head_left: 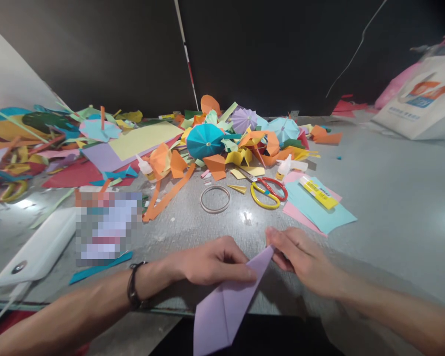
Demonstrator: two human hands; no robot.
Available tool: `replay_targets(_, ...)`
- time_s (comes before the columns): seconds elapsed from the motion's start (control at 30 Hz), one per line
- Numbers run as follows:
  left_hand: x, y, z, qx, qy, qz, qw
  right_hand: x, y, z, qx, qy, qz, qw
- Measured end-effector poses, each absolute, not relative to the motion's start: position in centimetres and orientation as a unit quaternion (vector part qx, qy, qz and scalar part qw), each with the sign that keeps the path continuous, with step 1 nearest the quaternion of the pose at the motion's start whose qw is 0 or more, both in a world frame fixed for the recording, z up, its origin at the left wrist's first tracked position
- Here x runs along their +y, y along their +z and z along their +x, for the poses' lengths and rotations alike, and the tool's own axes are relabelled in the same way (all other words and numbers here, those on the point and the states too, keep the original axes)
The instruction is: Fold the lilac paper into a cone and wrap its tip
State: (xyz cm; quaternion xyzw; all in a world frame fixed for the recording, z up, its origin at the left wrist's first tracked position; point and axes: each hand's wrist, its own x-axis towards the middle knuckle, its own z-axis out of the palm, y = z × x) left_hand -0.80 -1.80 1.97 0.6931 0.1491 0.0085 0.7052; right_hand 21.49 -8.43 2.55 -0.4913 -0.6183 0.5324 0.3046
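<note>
head view: your left hand [218, 262] grips the purple paper [235, 299], your right hand [298, 252] pinches its far tip; apparently folding; next, firm creasing seems called for.

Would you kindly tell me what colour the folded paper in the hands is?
The folded paper is light purple, as the head view shows.

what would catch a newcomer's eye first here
Probably the bright heap of paper scraps along the back of the grey table, with a round blue pleated paper near its middle. Next, the folded purple paper at the front edge, in the grip of the left hand and right hand. The red-and-yellow scissors stand out between them.
</note>
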Motion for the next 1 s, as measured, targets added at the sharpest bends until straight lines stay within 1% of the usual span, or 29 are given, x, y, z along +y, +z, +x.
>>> replay_targets(0.1, -1.9, 2.0, -0.7, 0.192, 0.043, 0.67, 0.716, -7.9, 2.4, 21.6, -0.579, 0.567, -0.482, 0.333)
replay_targets(0.27, -2.2, 1.6, -0.4, 0.268, 0.153, 0.59, 0.746, -6.8, 2.1, 22.3, -0.477, 0.681, -0.408, 0.376)
replay_targets(0.4, -2.2, 1.3, -0.1, 0.283, 0.213, 0.575, 0.737, -6.6, 2.2, 22.6, -0.41, 0.731, -0.357, 0.411)
replay_targets(0.5, -2.2, 1.1, -0.1, 0.287, 0.227, 0.575, 0.732, -6.6, 2.2, 22.6, -0.381, 0.768, -0.309, 0.412)
replay_targets(0.73, -2.3, 1.1, 0.0, 0.301, 0.22, 0.565, 0.736, -6.5, 2.3, 22.5, -0.375, 0.77, -0.299, 0.42)
replay_targets(1.0, -2.3, 1.0, 0.2, 0.288, 0.248, 0.549, 0.744, -6.8, 2.9, 22.2, -0.362, 0.764, -0.294, 0.445)
